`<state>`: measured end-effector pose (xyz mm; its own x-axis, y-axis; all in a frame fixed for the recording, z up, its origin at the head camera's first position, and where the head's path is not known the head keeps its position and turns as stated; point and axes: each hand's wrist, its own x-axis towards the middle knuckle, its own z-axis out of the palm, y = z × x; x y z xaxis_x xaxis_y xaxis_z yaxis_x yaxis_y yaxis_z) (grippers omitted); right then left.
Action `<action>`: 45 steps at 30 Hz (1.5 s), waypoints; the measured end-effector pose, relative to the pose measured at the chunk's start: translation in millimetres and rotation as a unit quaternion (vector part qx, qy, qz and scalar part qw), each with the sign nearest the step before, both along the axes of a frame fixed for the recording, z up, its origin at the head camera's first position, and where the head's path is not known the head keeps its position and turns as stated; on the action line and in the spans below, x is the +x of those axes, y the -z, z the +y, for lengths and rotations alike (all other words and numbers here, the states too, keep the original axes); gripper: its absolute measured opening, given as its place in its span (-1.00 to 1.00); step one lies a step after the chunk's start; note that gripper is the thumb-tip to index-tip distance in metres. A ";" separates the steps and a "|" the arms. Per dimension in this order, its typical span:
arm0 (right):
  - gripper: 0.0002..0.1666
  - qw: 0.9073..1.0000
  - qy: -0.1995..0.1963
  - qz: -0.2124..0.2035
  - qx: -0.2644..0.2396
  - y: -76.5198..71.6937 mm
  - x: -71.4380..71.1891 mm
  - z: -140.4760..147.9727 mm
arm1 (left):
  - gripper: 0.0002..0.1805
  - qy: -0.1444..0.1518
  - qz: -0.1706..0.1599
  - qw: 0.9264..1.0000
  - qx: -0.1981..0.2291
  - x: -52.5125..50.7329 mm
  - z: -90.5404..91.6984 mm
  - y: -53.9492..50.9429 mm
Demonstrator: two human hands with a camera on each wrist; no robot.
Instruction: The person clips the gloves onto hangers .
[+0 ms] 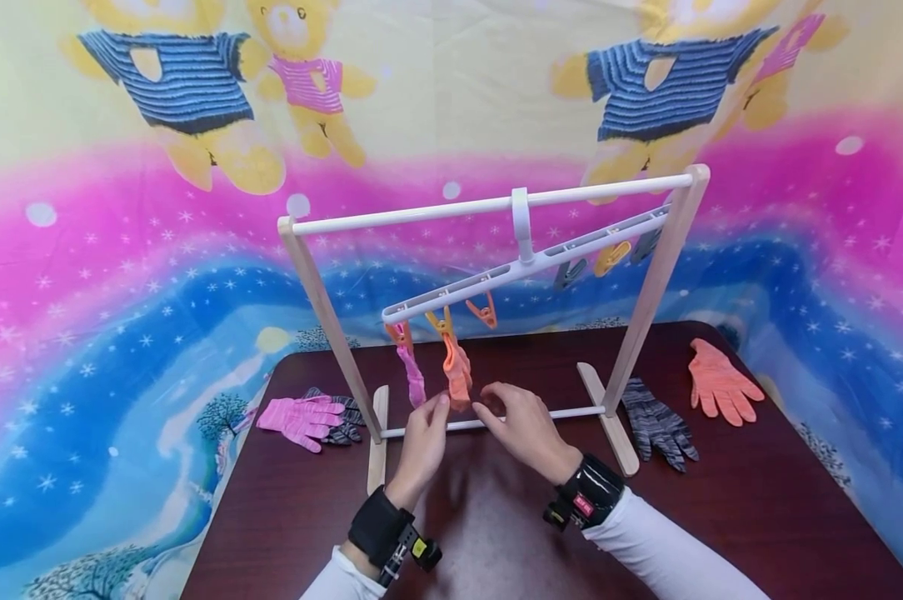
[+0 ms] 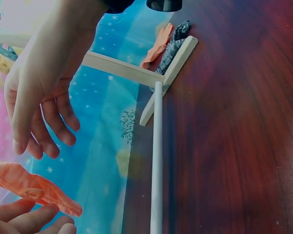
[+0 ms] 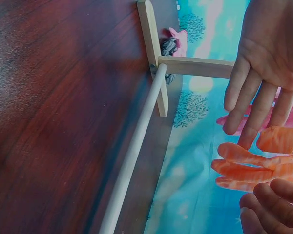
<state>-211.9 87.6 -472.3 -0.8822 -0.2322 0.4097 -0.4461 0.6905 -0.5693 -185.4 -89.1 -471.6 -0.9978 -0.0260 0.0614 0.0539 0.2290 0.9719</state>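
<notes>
An orange knit glove [image 1: 457, 375] hangs fingers-down from a yellow clip [image 1: 441, 323] on the white clip hanger [image 1: 459, 290]. My left hand [image 1: 424, 437] is just left of its lower end, fingers extended in the right wrist view; whether the fingertips touch it I cannot tell. On the other side, my right hand [image 1: 522, 427] is held near the glove with its fingers loosely bent and nothing gripped. A pink glove [image 1: 411, 377] hangs from an orange clip [image 1: 399, 335] at the hanger's left end. Beside the orange glove is another orange clip [image 1: 483, 312] with nothing in it.
A wooden rack [image 1: 324, 325] with a white top bar [image 1: 421, 214] carries the tilted hanger. Grey clips [image 1: 571, 272] and a yellow clip [image 1: 612, 258] hang at right. On the table [image 1: 759, 508] lie pink [image 1: 300, 421], dark grey [image 1: 657, 423] and orange [image 1: 721, 383] gloves.
</notes>
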 end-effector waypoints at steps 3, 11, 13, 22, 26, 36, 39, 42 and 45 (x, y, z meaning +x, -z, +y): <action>-0.76 1.000 0.000 0.004 0.006 1.3 1.4 1.1 | -0.48 -0.001 -0.002 1.000 -0.005 2.0 -0.2 1.5; -0.78 1.000 -0.004 0.011 0.021 7.4 4.1 4.8 | -0.49 -0.006 -0.012 0.999 -0.037 8.0 -4.5 13.0; -0.79 1.000 -0.003 0.010 0.025 9.4 5.1 6.0 | -0.50 -0.003 -0.013 0.999 -0.037 10.0 -6.4 16.0; -0.80 0.999 0.002 -0.014 0.046 19.6 8.2 10.3 | -0.52 -0.009 -0.024 0.998 -0.049 17.2 -13.7 25.2; -0.79 0.999 0.004 -0.016 0.051 22.5 10.4 13.3 | -0.54 -0.014 -0.025 0.997 -0.067 18.6 -17.3 31.4; -0.75 0.997 0.014 -0.042 0.069 29.3 17.3 19.0 | -0.53 -0.005 -0.021 0.996 -0.082 28.4 -22.3 40.4; -0.75 0.996 0.017 -0.046 0.075 30.9 19.7 19.7 | -0.52 0.001 -0.019 0.996 -0.085 31.4 -22.9 43.2; -0.72 0.995 0.020 -0.050 0.081 32.3 21.5 20.3 | -0.53 0.002 -0.024 0.996 -0.082 33.7 -23.7 44.2; -0.71 0.995 0.021 -0.055 0.083 33.8 22.8 20.9 | -0.54 0.001 -0.029 0.997 -0.078 35.6 -24.3 44.9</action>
